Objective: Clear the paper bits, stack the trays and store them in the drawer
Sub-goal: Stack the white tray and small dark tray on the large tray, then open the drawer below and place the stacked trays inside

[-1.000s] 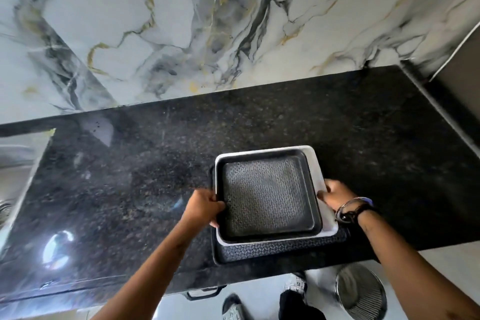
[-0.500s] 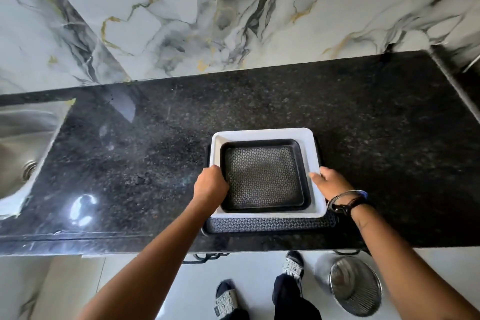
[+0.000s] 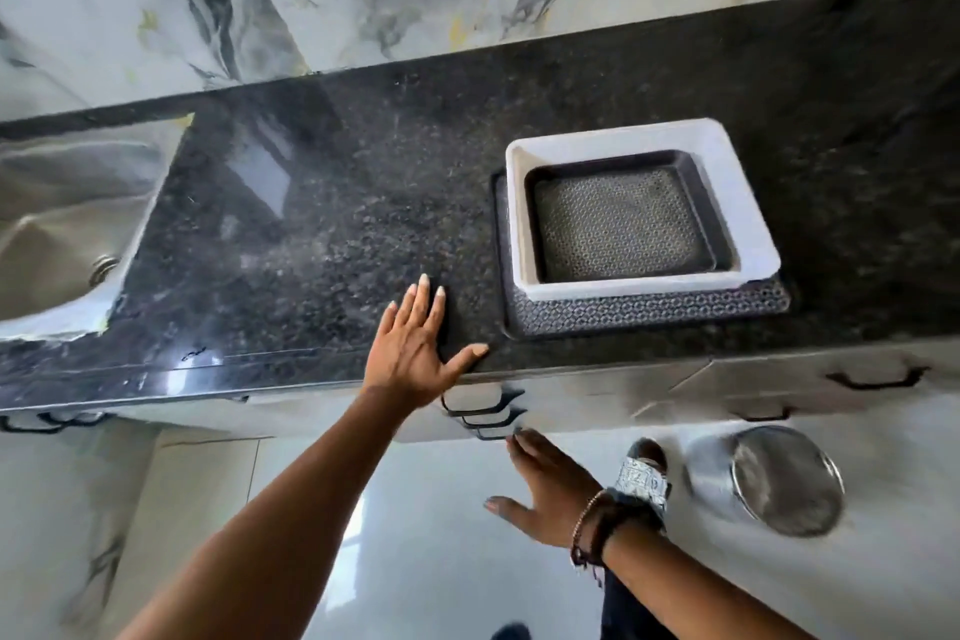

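Three trays sit stacked on the black granite counter (image 3: 363, 203): a small dark patterned tray (image 3: 618, 218) inside a white tray (image 3: 737, 203), which rests on a larger dark patterned tray (image 3: 649, 312). My left hand (image 3: 415, 348) lies flat and open on the counter's front edge, left of the stack. My right hand (image 3: 550, 489) hangs open below the counter, its fingertips at the lowest of three black drawer handles (image 3: 488, 413). The drawers look closed. No paper bits show.
A steel sink (image 3: 67, 224) is set into the counter at the left. A steel bin (image 3: 779, 478) stands on the pale floor at the right, beside my sandalled foot (image 3: 641, 478). More black handles (image 3: 872, 377) line the cabinet fronts. A marble wall backs the counter.
Both hands have let go of the tray stack. The left hand moved left onto the counter edge; the right dropped below the counter to the drawer handles. The view shifted left and down.
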